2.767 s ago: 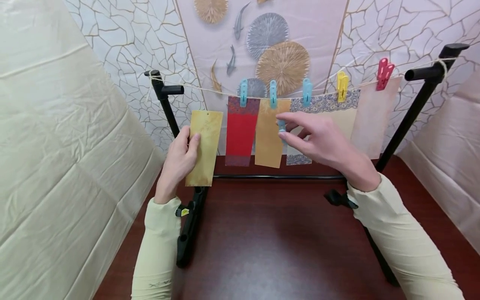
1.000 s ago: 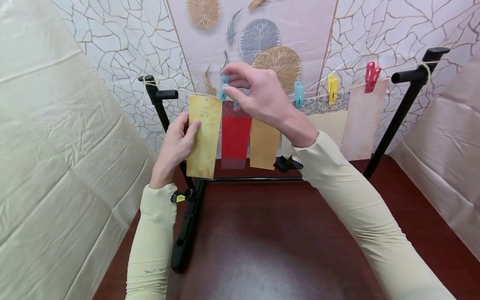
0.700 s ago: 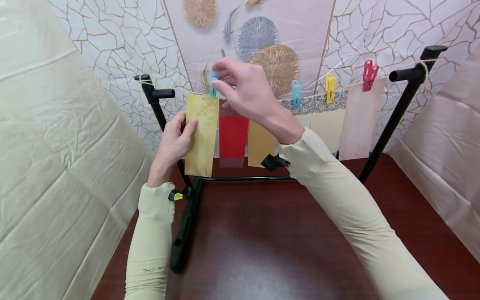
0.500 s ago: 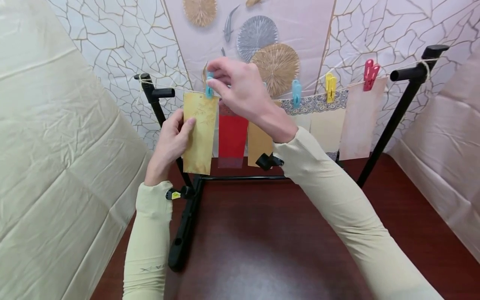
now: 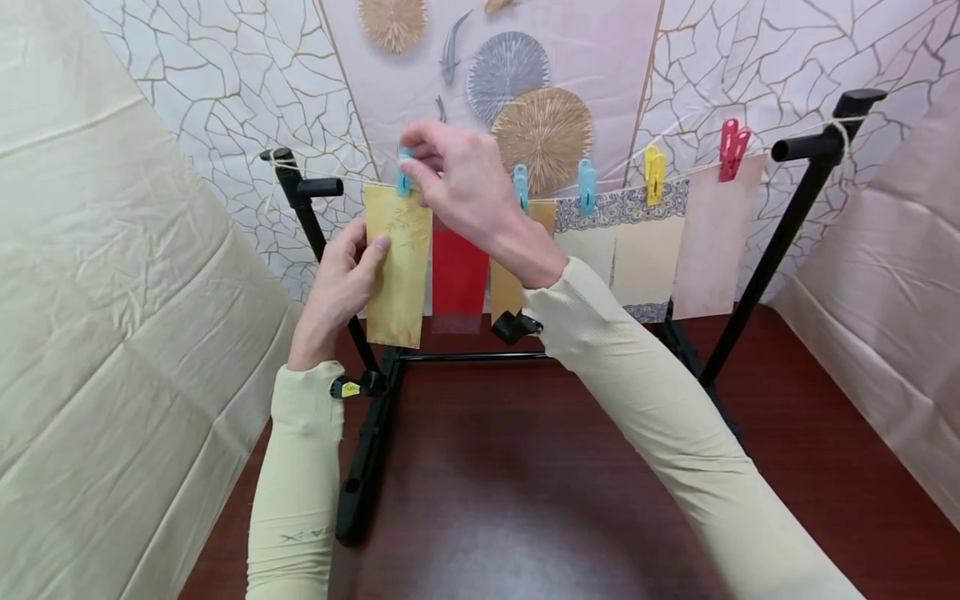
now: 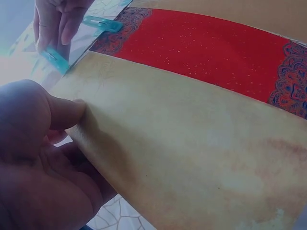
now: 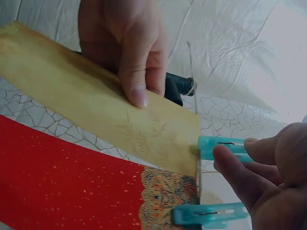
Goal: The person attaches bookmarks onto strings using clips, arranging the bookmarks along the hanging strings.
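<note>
My left hand pinches the left edge of a yellow paper card, thumb in front, fingers behind. The card hangs upright with its top edge at the string. A light blue clothespin is pinched between thumb and fingers of my right hand. In the right wrist view the clothespin's tip overlaps the card's top edge. To the right hangs a red card with a patterned top border, held by another blue clothespin, which my right hand hides in the head view.
Further right hang an orange card, a cream card with a patterned border and a pale pink card, under blue, yellow and red clothespins. The string spans two black posts on a dark red table.
My right hand has carried the clothespin left from in front of the orange card, up to the yellow card's top edge. My left hand has raised the yellow card to the string.
</note>
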Demonstrator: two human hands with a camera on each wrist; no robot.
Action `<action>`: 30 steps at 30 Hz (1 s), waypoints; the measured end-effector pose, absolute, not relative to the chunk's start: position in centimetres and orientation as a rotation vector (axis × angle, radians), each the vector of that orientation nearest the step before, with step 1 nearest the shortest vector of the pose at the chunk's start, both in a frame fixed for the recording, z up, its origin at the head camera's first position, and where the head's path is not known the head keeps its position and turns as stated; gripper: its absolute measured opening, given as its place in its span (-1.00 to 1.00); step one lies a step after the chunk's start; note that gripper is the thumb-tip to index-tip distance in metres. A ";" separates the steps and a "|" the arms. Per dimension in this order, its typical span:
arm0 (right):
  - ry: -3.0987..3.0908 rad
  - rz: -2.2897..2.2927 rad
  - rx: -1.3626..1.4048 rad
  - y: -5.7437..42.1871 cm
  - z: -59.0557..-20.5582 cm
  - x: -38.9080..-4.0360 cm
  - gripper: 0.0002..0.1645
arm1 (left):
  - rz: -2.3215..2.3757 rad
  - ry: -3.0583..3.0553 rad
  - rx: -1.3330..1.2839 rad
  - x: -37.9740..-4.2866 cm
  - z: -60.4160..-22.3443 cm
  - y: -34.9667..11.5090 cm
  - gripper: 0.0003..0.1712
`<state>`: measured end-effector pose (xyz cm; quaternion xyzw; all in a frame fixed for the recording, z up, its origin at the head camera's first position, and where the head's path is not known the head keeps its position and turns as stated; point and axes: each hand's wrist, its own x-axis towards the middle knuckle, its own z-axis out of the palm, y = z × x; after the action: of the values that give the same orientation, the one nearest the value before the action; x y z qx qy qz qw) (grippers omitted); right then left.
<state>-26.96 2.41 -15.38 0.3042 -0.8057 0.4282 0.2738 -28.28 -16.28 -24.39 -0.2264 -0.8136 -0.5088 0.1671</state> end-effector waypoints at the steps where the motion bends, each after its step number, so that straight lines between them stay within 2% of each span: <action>1: -2.175 1.161 0.818 2.3 -15.4 -27.0 -0.77 | -1.455 -2.318 -0.646 -27.9 -24.2 -16.2 -0.66; 6: -2.198 1.172 0.821 1.9 -15.8 -27.3 -0.79 | -1.488 -2.335 -0.651 -26.2 -23.0 -15.8 -0.69; 11: -2.240 1.120 0.807 1.6 -16.0 -27.1 -0.79 | -1.511 -2.322 -0.671 -26.1 -23.0 -15.8 -0.68; 22: -2.297 1.153 0.804 1.6 -16.1 -27.2 -0.74 | -1.537 -2.273 -0.644 -28.4 -24.9 -16.7 -0.67; 30: -2.441 1.030 0.770 1.6 -15.7 -27.1 -0.59 | -1.587 -2.283 -0.628 -28.6 -25.3 -16.6 -0.65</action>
<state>-27.08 1.56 -15.66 0.2739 -0.8686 0.3666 0.1901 -28.56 -16.57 -25.32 -0.2180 -0.7924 -0.5509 0.1451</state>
